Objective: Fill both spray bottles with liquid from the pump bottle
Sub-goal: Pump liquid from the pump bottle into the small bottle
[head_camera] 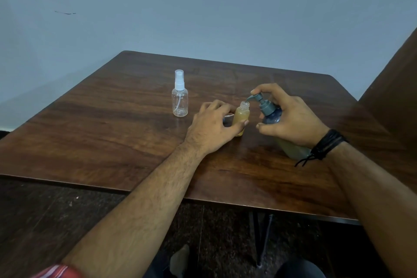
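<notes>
At table centre, the left hand (214, 124) steadies the open spray bottle (241, 117) while the right hand (291, 117), at 3 o'clock, grips the pump bottle (273, 115); short presses with the nozzle (250, 97) above the neck should prevent overflow.

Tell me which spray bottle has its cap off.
The amber-filled spray bottle in the left hand, its neck open under the pump spout. The clear bottle behind stands capped and empty.

Wall (203, 7): plain pale blue, one dark scuff at upper left.
Counter (112, 131): dark wood grain, rounded corners.
Floor (67, 221): dark, speckled.
</notes>
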